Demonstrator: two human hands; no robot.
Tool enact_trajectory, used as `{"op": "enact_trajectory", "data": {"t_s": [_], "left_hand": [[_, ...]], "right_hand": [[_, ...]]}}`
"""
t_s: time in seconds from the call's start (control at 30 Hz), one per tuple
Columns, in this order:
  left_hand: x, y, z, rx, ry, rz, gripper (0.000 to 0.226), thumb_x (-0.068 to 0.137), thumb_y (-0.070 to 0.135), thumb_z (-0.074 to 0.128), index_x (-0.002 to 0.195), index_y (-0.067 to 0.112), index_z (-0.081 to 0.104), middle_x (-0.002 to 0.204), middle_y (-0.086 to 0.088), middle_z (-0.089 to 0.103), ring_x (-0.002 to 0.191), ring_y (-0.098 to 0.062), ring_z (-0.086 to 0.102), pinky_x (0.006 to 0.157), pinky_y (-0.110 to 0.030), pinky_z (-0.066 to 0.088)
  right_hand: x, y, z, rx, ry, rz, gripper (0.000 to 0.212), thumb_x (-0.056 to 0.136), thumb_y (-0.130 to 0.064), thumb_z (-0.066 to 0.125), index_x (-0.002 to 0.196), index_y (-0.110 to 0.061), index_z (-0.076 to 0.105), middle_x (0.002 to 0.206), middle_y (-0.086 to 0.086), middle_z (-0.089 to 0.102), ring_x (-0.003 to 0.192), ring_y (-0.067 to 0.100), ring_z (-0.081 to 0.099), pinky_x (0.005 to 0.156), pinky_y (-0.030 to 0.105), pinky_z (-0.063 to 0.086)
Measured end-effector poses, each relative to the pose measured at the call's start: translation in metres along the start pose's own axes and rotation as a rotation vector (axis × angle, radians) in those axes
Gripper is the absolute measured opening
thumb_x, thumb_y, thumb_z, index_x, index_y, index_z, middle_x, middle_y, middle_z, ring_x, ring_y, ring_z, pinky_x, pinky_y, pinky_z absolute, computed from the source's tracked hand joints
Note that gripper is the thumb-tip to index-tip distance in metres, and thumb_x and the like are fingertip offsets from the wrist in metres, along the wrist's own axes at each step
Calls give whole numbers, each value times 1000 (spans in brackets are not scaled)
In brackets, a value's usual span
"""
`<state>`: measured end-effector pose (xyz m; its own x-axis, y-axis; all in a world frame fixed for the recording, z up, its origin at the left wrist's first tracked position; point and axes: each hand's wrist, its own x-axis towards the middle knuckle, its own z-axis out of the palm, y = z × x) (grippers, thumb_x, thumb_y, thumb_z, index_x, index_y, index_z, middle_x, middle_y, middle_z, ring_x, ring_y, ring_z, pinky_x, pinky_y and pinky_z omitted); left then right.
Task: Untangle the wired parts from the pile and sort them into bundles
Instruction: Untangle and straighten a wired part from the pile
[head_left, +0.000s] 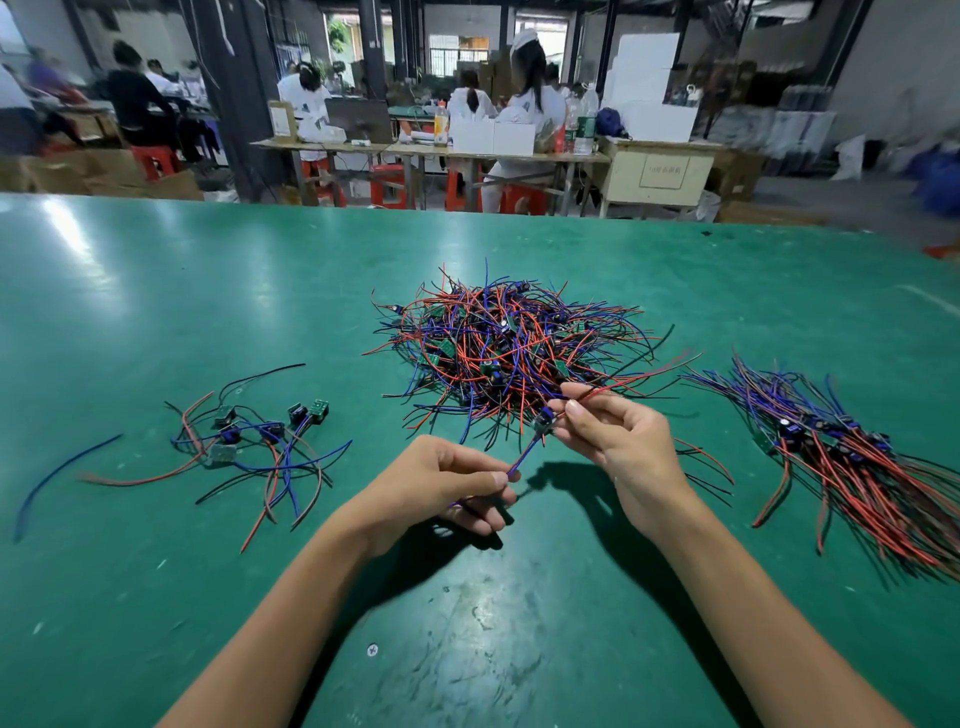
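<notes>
A tangled pile (511, 345) of red, blue and black wires with small green boards lies mid-table. One wired part (543, 421) is stretched between my hands, just in front of the pile. My left hand (441, 488) pinches its blue and black wire ends. My right hand (613, 434) pinches its red and black wires beside the small board. An aligned bundle (852, 457) of sorted parts lies at the right. A loose group (260, 441) of a few parts lies at the left.
The green table (156, 291) stretches wide around the work. A single blue wire (57, 475) lies at the far left. A screw head (372, 649) sits in the tabletop near me. People work at benches beyond the table's far edge.
</notes>
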<state>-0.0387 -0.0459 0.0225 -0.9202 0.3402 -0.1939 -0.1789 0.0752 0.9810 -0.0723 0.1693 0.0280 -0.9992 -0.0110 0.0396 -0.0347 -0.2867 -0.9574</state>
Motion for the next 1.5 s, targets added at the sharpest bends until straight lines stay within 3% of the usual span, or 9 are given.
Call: {"op": "enact_trajectory", "data": {"t_s": [0.27, 0.47, 0.6, 0.73, 0.87, 1.0, 1.23, 1.33, 1.5], "left_hand": [[-2, -2, -3, -10, -52, 34, 24, 95, 4, 65, 119, 4, 69, 105, -16, 76, 85, -25, 76, 72, -25, 60], [-2, 6, 9, -58, 1, 148, 29, 99, 32, 59, 120, 18, 73, 113, -12, 75, 99, -30, 74, 91, -39, 58], [-1, 2, 20, -135, 57, 181, 27, 96, 22, 63, 117, 6, 72, 109, -15, 76, 92, -33, 75, 83, -34, 61], [1, -1, 23, -184, 120, 154, 30, 92, 7, 68, 122, 7, 68, 99, -18, 77, 79, -27, 76, 72, -29, 60], [2, 0, 23, -166, 167, 157, 23, 91, 6, 69, 113, 5, 74, 94, -17, 77, 72, -24, 74, 70, -28, 60], [1, -1, 26, -159, 238, 179, 13, 92, 8, 70, 97, 13, 81, 90, -15, 78, 62, -20, 69, 63, -25, 58], [4, -3, 25, -90, 284, 224, 9, 87, 2, 73, 83, 2, 81, 78, -16, 77, 52, -16, 60, 55, -26, 54], [4, -2, 22, 26, 214, 249, 8, 86, 3, 75, 83, -1, 80, 78, -19, 76, 51, -17, 60, 57, -27, 53], [0, 1, 23, 82, 53, 237, 11, 86, 5, 76, 81, -4, 79, 79, -11, 77, 49, -18, 60, 60, -25, 52]], "right_hand": [[0, -1, -3, -14, -11, -3, 19, 94, -3, 66, 112, -7, 71, 100, 10, 78, 80, 13, 72, 72, 19, 58], [-3, -5, -2, -229, -267, 68, 23, 89, -12, 72, 111, -17, 76, 94, 6, 79, 76, 7, 67, 71, 14, 52], [-10, 4, 8, -247, -360, 15, 17, 89, -10, 72, 105, -12, 78, 94, 8, 79, 82, 11, 71, 77, 16, 53], [-11, 7, 14, -334, -260, -97, 13, 94, -20, 70, 93, -21, 83, 95, 0, 78, 91, 10, 71, 83, 17, 51], [-11, 13, 17, -468, -174, -200, 14, 95, -20, 69, 95, -24, 83, 103, 3, 75, 103, 31, 65, 93, 38, 52], [-14, 18, 22, -547, -221, -215, 19, 100, -17, 62, 102, -17, 81, 108, 1, 74, 105, 13, 66, 92, 27, 50], [-22, 23, 41, -519, -52, -155, 32, 100, -12, 52, 83, -19, 78, 76, -4, 74, 74, 18, 68, 70, 33, 55], [-15, 15, 36, -414, 65, -83, 32, 97, -13, 51, 80, -19, 77, 81, 10, 74, 66, 26, 64, 54, 26, 51], [-11, 3, 25, -243, 154, 2, 33, 97, -18, 48, 79, -19, 75, 93, -5, 78, 54, 5, 58, 59, 30, 46]]}}
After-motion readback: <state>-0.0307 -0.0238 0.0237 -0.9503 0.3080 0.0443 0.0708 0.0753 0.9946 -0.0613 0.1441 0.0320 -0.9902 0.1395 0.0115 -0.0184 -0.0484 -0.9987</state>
